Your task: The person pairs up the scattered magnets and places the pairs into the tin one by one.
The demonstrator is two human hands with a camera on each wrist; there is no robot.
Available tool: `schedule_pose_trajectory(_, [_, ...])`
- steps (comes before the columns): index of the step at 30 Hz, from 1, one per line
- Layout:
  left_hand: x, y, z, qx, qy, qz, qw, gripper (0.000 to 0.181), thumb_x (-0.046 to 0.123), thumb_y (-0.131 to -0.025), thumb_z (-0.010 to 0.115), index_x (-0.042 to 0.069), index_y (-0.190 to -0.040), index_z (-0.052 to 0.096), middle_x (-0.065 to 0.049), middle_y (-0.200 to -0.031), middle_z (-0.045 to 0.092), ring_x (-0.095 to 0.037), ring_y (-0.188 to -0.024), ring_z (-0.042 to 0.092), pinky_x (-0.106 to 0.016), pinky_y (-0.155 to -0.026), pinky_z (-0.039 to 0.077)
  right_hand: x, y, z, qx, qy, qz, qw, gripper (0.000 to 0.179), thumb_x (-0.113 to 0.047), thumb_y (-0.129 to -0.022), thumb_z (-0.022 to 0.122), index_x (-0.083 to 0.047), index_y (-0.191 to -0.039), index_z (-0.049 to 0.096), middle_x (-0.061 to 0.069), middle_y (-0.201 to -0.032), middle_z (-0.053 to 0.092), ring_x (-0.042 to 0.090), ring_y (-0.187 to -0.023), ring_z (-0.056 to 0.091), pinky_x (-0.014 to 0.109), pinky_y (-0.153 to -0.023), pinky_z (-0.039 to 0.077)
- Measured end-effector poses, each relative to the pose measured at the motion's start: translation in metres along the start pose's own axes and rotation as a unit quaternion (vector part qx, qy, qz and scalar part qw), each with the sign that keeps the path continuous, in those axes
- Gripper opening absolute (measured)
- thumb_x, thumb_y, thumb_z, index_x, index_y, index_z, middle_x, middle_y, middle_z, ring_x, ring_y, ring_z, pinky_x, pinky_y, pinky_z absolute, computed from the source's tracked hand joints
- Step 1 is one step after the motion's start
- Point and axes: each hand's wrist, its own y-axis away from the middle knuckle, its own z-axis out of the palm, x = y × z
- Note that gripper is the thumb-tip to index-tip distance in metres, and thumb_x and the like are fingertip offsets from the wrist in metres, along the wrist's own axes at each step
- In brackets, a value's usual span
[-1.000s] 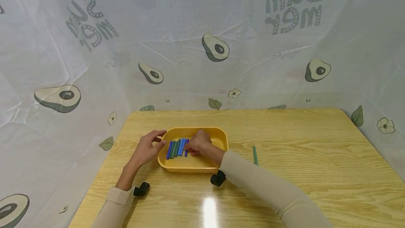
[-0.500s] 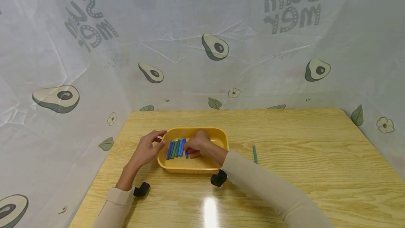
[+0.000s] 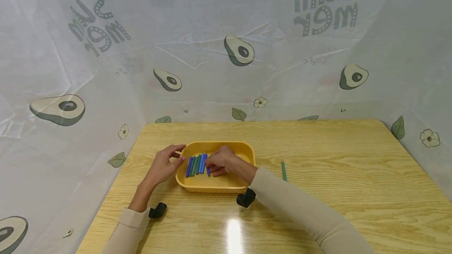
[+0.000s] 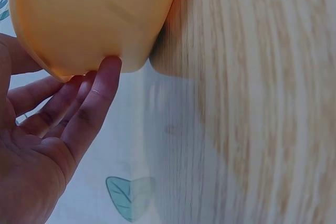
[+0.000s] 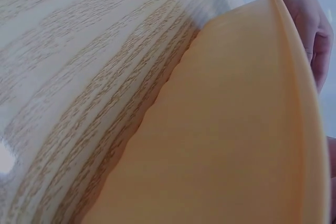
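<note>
A yellow tray [image 3: 215,187] stands on the table, with a row of slim chalk-like sticks [image 3: 196,166] along its left half. From the left the row runs dark blue, green, then lighter blue. My right hand [image 3: 224,160] reaches into the tray and pinches a violet-blue stick [image 3: 208,171] at the row's right end; the fingers hide its middle. At the tray's left end my left hand [image 3: 165,166] touches the rim and outer wall with loosely extended fingers. In the left wrist view, a fingertip [image 4: 111,65] rests against the wall. The tray's side wall [image 5: 226,103] fills much of the right wrist view.
A single green stick [image 3: 284,171] lies on the wooden table [image 3: 335,175] right of the tray, close beyond the right sleeve [image 3: 300,207]. A printed cloth [image 3: 197,50] hangs behind the table and along its sides.
My right hand has shifted slightly left, bringing the violet-blue stick against the lighter blue ones. My left hand stays at the tray's left end.
</note>
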Motion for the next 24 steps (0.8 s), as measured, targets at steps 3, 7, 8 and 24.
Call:
schedule_pose_trajectory(3, [0.000, 0.000, 0.000, -0.002, 0.003, -0.002, 1.0000, 0.043, 0.018, -0.096, 0.067, 0.009, -0.137, 0.060, -0.010, -0.125, 0.064, -0.027, -0.103, 0.067, -0.042, -0.082, 0.058, 0.000, 0.000, -0.002, -0.016, -0.013, -0.002, 0.9998, 0.009, -0.006, -0.083, 0.076, 0.000, -0.090, 0.073, 0.012, -0.080, 0.073, 0.025, -0.071, 0.073, 0.044, -0.074, 0.060])
schedule_pose_trajectory(7, [0.002, 0.000, 0.000, -0.004, 0.004, -0.003, 1.0000, 0.043, 0.019, -0.096, 0.067, 0.009, -0.138, 0.060, -0.009, -0.125, 0.064, -0.025, -0.103, 0.067, -0.041, -0.081, 0.058, 0.001, 0.000, -0.003, -0.034, -0.028, -0.004, 0.9990, 0.011, -0.007, -0.085, 0.074, 0.000, -0.094, 0.073, 0.010, -0.079, 0.072, 0.021, -0.066, 0.071, 0.044, -0.076, 0.060])
schedule_pose_trajectory(8, [0.002, 0.000, -0.001, -0.005, 0.005, -0.006, 1.0000, 0.043, 0.020, -0.096, 0.067, 0.010, -0.138, 0.060, -0.009, -0.125, 0.064, -0.025, -0.103, 0.067, -0.041, -0.081, 0.058, 0.001, 0.000, -0.003, -0.038, -0.031, -0.003, 0.9988, 0.011, -0.007, -0.086, 0.074, 0.000, -0.095, 0.073, 0.010, -0.078, 0.072, 0.020, -0.066, 0.071, 0.044, -0.077, 0.059])
schedule_pose_trajectory(24, [0.001, -0.001, 0.002, -0.001, 0.003, 0.006, 1.0000, 0.044, 0.017, -0.095, 0.068, 0.006, -0.137, 0.059, -0.013, -0.125, 0.065, -0.029, -0.102, 0.067, -0.035, -0.075, 0.059, 0.001, 0.004, -0.011, -0.062, -0.042, 0.003, 0.9972, 0.012, -0.009, -0.087, 0.073, -0.002, -0.096, 0.073, 0.009, -0.081, 0.072, 0.020, -0.069, 0.070, 0.044, -0.077, 0.059])
